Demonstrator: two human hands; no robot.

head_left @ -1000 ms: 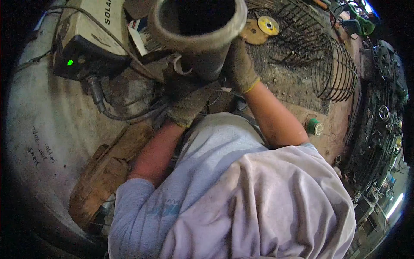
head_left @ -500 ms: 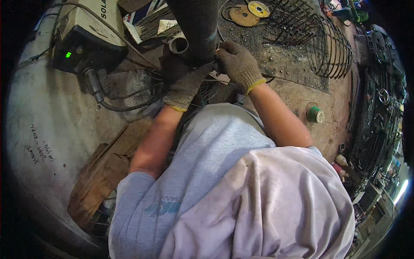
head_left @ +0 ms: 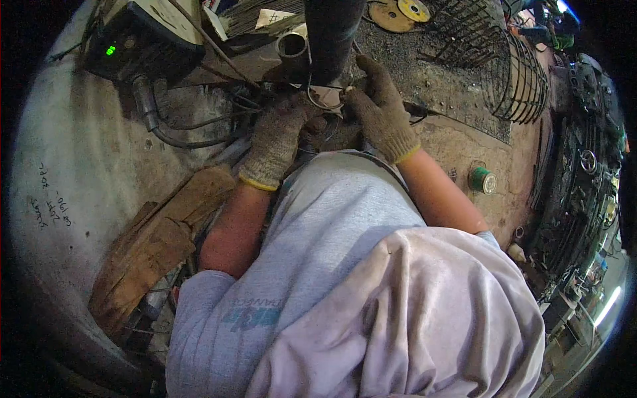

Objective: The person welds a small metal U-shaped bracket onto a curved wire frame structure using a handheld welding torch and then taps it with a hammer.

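Grey-brown gloved, the left hand (head_left: pixel 273 136) curls at eleven o'clock, its grip hidden; the right hand (head_left: pixel 386 111), fingers bent at one, is beside a thin wire loop (head_left: pixel 324 107), hold unclear, near a dark cylinder (head_left: pixel 332 40) at twelve.

Taking the gap between the two hands as the clock's centre, the left hand (head_left: pixel 275 136) lies toward 8 o'clock and the right hand (head_left: pixel 385 109) at 3, with a wire loop (head_left: pixel 322 106) between them. A pipe (head_left: pixel 333 40) stands at 12, a pipe stub (head_left: pixel 292 45) just beside it at 11, and rods (head_left: pixel 242 21) beyond the stub. The welding machine (head_left: pixel 149 43) sits at 10, a folded leather piece (head_left: pixel 152 245) at 8. Two overlapping discs (head_left: pixel 415 9) lie at 1, a wire cage (head_left: pixel 517 79) at 3, a spool (head_left: pixel 482 179) at 4.
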